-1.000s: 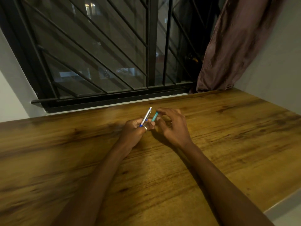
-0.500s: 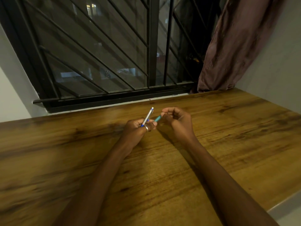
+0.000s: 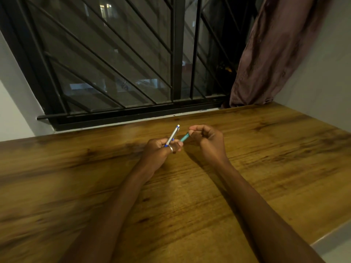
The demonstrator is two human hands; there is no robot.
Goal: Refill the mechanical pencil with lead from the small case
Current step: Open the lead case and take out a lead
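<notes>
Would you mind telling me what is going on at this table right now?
A person is working with both hands over a wooden table. The left hand grips the mechanical pencil, which is tilted with its white end up toward the window. The right hand pinches one end of the small teal case; the other end reaches the left hand. No lead is visible, and I cannot tell whether the case is open.

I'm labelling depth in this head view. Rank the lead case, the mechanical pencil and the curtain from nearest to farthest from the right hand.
1. lead case: its upper end is pinched by the right hand.
2. mechanical pencil: just to the left, gripped in the left hand.
3. curtain: far back on the right.
</notes>
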